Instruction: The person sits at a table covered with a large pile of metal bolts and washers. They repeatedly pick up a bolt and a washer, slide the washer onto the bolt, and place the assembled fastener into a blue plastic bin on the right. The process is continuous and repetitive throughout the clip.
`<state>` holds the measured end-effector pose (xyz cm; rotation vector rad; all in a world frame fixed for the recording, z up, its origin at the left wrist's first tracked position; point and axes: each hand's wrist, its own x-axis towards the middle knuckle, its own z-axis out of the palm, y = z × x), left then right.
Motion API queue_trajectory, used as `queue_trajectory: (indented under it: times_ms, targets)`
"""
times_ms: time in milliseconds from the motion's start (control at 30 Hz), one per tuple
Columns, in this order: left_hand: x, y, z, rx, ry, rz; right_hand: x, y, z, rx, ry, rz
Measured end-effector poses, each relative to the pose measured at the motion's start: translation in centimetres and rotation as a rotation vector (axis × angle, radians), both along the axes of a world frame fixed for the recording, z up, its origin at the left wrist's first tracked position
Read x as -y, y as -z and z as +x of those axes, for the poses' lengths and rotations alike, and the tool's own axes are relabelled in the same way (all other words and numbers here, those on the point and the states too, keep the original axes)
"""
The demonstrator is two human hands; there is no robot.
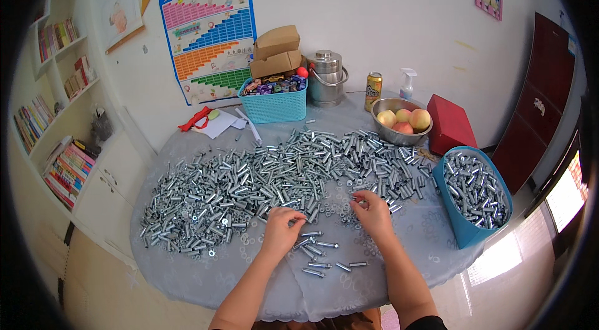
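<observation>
My left hand [283,228] is closed in a pinch near the front of a big pile of silvery sleeve anchors [249,180]. Whatever sits between those fingertips is too small to make out. To its right, my right hand [373,212] pinches too, its fingertips over small metal pieces at the pile's front edge; what it grips is unclear. Loose washers [331,196] are scattered between the two hands. Closer to me, several assembled expansion bolts [319,265] lie apart from the pile on the grey tablecloth [218,280].
A blue bin [458,217] full of metal sleeves stands at the right edge. Behind the pile are a steel bowl [399,136] of fruit, a red box [450,124], a yellow can [373,91], a spray bottle [407,83], a steel pot [327,80] and a turquoise basket [274,108].
</observation>
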<state>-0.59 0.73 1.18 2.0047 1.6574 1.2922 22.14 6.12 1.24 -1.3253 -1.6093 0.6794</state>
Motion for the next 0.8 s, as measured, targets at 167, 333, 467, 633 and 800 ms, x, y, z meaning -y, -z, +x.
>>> queue_trajectory:
  times_ms: [167, 333, 467, 633, 800]
  targets:
    - [-0.2, -1.4, 1.5, -0.168, 0.126, -0.054, 0.0, 0.1, 0.0, 0.001, 0.0, 0.074]
    - [-1.5, -1.7, 2.3, -0.298, 0.135, -0.083, 0.3, 0.0, 0.1, 0.011, -0.005, 0.111]
    - [-4.2, -1.0, 3.1, -0.483, 0.13, -0.003, 0.4, -0.5, 0.2, -0.01, -0.002, 0.138]
    - [-5.4, -0.9, 3.8, -0.65, 0.044, -0.079, 0.3, -0.3, 0.4, -0.015, 0.018, 0.109]
    - [-6.2, 0.6, 4.2, -0.644, -0.054, -0.117, 0.3, -0.4, 0.4, -0.081, -0.015, 0.077]
